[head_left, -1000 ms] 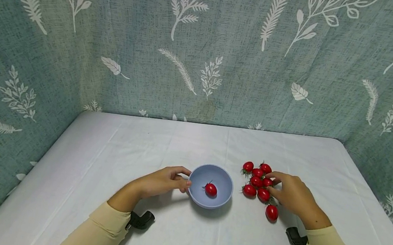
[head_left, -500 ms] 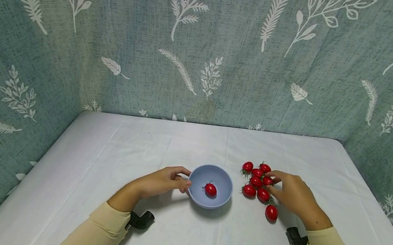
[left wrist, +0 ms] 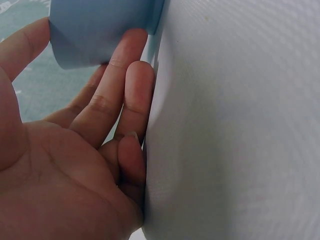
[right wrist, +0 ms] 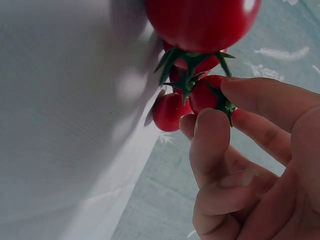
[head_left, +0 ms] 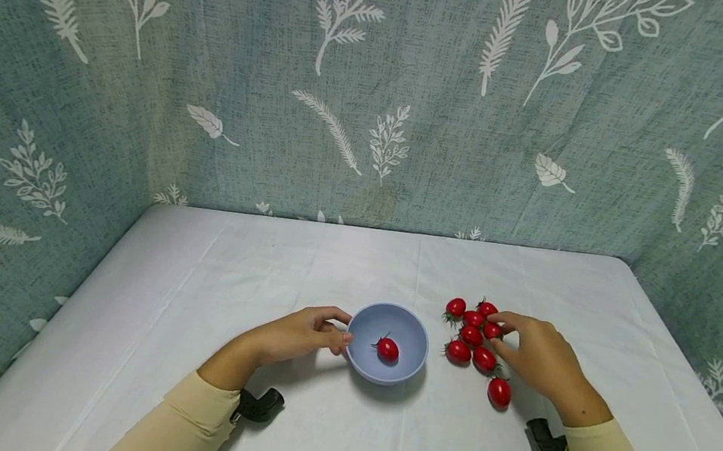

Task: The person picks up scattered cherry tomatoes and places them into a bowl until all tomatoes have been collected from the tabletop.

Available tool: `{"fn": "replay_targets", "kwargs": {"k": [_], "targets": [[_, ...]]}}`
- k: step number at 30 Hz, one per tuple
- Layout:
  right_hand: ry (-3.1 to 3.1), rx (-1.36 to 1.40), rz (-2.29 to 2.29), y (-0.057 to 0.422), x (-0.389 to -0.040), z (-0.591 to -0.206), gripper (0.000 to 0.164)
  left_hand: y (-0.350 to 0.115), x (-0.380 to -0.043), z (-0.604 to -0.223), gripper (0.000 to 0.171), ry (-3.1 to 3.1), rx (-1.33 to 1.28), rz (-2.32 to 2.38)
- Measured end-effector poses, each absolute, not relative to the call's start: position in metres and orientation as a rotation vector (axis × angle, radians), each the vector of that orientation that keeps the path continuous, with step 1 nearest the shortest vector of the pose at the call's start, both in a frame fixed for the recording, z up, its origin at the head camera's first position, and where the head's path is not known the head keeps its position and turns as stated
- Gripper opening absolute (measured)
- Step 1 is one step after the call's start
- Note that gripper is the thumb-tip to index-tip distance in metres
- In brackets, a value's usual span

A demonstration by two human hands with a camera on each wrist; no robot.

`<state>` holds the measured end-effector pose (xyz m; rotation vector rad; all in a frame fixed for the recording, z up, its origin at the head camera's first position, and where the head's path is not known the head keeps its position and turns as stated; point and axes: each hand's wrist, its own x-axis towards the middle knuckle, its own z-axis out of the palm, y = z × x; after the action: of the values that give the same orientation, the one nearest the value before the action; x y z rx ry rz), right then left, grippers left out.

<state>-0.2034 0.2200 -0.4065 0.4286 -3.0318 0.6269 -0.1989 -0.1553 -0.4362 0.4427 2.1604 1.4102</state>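
Note:
In the head view, a small light blue bowl (head_left: 413, 343) sits at the middle of the white table with one cherry tomato (head_left: 388, 349) inside. My left hand (head_left: 300, 335) holds the bowl's left side, thumb and fingers against its rim and outer wall. To the right of the bowl, my right hand (head_left: 539, 356) pinches a cherry tomato (right wrist: 202, 95) between thumb and fingertips, at the right edge of a cluster. Its green leafy top faces my palm in the right wrist view. Several other cherry tomatoes (head_left: 470, 336) lie close around it.
One cherry tomato (head_left: 499, 394) lies nearest me, just in front of the cluster. The white tablecloth (head_left: 301, 263) spreads under everything. Behind and at both sides hangs a green leaf-patterned curtain (head_left: 239, 164). A black wrist camera (head_left: 259, 404) is strapped to each wrist.
The cherry tomato in my right fingers has shifted slightly up and away from the tomato in front of it. My left hand and the bowl have stayed still.

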Motion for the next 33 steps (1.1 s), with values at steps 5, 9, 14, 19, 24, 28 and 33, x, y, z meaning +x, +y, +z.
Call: {"fn": "replay_targets", "kwargs": {"k": [5,9,14,19,24,28,33], "targets": [[-3.013,0.439,0.623,0.217,-0.201,-0.403,0.041,-0.156,-0.199,-0.437,0.045,2.161,0.452,1.409],[-3.005,0.45,0.633,0.214,-0.198,-0.4,0.042,-0.155,-0.199,-0.437,0.045,2.162,0.454,1.41],[-2.985,0.482,0.609,0.208,-0.194,-0.396,0.043,-0.155,-0.199,-0.437,0.045,2.164,0.449,1.411],[-2.957,0.525,0.589,0.203,-0.19,-0.393,0.04,-0.155,-0.199,-0.437,0.045,2.161,0.446,1.417],[-2.95,0.547,0.616,0.197,-0.184,-0.39,0.041,-0.156,-0.198,-0.437,0.045,2.145,0.45,1.432],[-2.938,0.552,0.619,0.191,-0.18,-0.389,0.042,-0.157,-0.198,-0.437,0.044,2.132,0.442,1.438],[-2.903,0.582,0.582,0.184,-0.175,-0.388,0.041,-0.156,-0.198,-0.436,0.043,2.125,0.421,1.443]]}}
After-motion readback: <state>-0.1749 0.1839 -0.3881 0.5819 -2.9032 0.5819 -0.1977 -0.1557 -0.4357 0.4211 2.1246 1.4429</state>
